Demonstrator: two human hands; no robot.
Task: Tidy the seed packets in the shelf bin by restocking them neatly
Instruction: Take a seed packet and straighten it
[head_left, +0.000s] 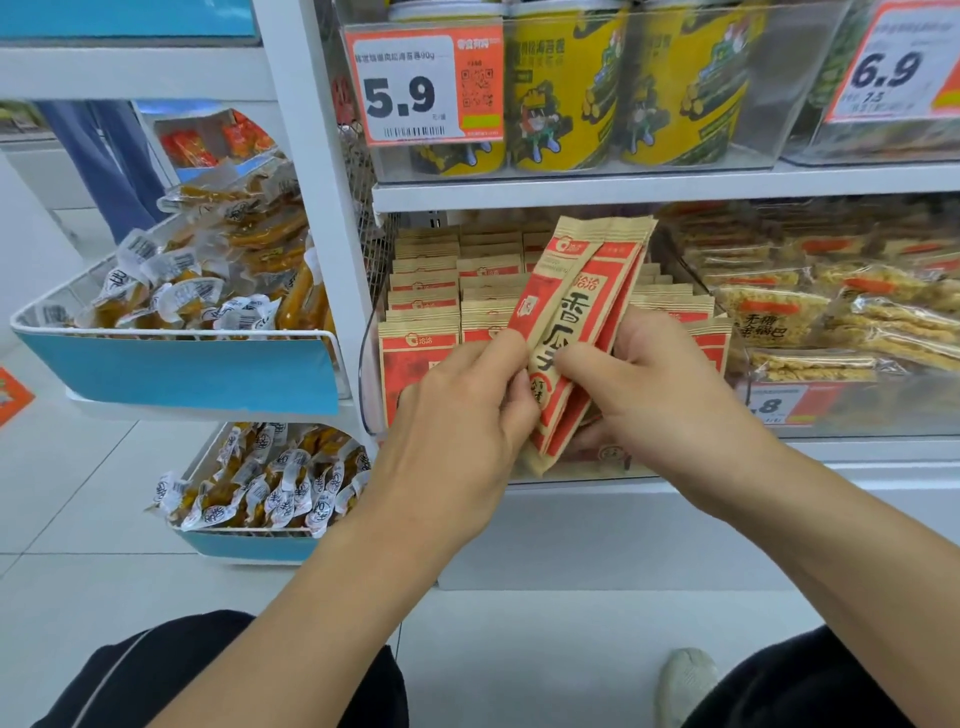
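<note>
A small stack of red and tan seed packets (582, 312) stands tilted in front of the shelf bin, top leaning right. My left hand (457, 415) pinches the stack's left edge, and my right hand (649, 389) grips its lower right side from behind. Behind them the clear shelf bin (371, 374) holds several rows of the same seed packets (431, 291) standing upright. The bin's middle front is hidden by my hands.
Yellow canisters (566, 88) fill the shelf above, behind a 5.9 price tag (415, 88). Clear-wrapped rice cakes (810, 312) lie in the bin to the right. At left, a white rack (176, 364) holds vacuum-packed snacks. A person's legs (98, 156) stand behind it.
</note>
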